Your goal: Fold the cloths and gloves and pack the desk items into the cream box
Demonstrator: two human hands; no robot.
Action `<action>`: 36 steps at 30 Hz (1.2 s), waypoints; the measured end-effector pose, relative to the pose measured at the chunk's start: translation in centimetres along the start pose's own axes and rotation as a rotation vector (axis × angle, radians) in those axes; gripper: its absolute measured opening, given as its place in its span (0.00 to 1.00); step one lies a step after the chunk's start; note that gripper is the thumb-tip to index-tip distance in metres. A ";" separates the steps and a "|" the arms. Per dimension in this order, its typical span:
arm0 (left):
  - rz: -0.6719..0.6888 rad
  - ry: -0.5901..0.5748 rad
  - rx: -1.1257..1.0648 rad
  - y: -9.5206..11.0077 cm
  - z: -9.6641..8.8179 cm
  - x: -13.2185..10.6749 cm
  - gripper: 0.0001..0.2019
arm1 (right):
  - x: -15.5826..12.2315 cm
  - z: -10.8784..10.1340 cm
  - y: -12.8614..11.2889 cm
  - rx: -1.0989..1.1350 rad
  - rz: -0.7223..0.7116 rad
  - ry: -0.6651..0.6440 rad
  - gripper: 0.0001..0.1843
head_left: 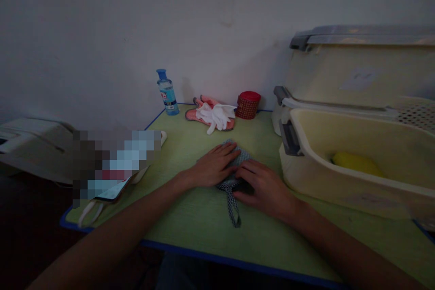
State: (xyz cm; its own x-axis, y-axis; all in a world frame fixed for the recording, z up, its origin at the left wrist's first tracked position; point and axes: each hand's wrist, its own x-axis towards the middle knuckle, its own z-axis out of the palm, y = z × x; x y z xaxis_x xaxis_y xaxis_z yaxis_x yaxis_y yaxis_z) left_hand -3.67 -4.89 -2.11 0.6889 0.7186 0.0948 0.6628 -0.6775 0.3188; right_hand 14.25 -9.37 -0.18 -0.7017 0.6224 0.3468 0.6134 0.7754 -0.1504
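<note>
A small grey-blue checked cloth lies on the green table, a narrow strap of it trailing toward me. My left hand rests flat on the cloth's left part, fingers stretched out. My right hand presses on the cloth's right part with its fingers lying over it, pointing left. Both hands touch the cloth; neither lifts it.
A cream plastic tub with a yellow object inside stands at the right, its lid raised behind. By the wall are a clear bottle with a blue cap, pink and white gloves and a red container. A pixelated patch covers items at the left.
</note>
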 end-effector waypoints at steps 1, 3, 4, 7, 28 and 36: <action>-0.001 0.014 -0.025 0.0 -0.1 0.0 0.24 | 0.0 0.0 0.0 -0.015 -0.013 0.003 0.12; 0.019 0.052 -0.119 0.1 -0.5 -0.1 0.22 | 0.0 0.0 0.1 -0.047 -0.053 0.010 0.14; 0.044 0.074 -0.187 0.1 -0.9 -0.1 0.19 | -0.1 0.0 0.2 -0.061 -0.076 0.016 0.15; 0.134 0.090 -0.387 0.1 -2.2 -0.3 0.09 | -0.4 -0.1 0.5 -0.061 -0.159 0.048 0.15; 0.266 -0.289 -0.502 -0.4 -3.3 -0.6 0.13 | -0.8 1.1 -0.1 0.021 -0.362 0.068 0.14; 0.259 -0.308 -0.485 -0.5 -3.5 -0.5 0.14 | -0.7 0.7 -0.2 -0.094 -0.399 0.135 0.15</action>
State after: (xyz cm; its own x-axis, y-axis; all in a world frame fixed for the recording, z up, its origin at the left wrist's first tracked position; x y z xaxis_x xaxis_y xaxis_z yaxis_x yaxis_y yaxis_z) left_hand -5.36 -4.41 1.00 0.9101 0.4136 -0.0262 0.3042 -0.6237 0.7201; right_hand 14.38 -9.92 -1.02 -0.8408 0.2518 0.4793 0.3387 0.9352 0.1029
